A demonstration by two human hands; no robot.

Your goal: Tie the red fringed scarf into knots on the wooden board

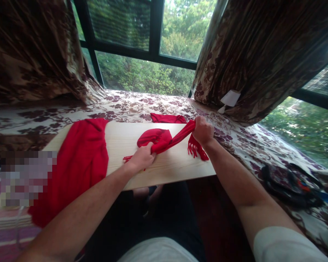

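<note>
A red scarf [177,137] with fringed ends is stretched between my two hands above a pale wooden board [120,145]. My left hand [142,156] is closed round it near the middle of the board. Farther right and higher, my right hand [203,130] grips the scarf in a fist, and a fringed end hangs below that hand. Part of the scarf forms a loop or fold behind my left hand. On the left of the board lies a larger red cloth [84,156], draped over the near left edge. My fingertips are mostly hidden.
Another folded red cloth [168,118] lies past the board's far edge on the floral-covered ledge [125,103]. A small white lamp [230,99] stands by the right curtain [235,51]. At far right rests a dark bag or strap bundle [292,185]. Windows lie ahead.
</note>
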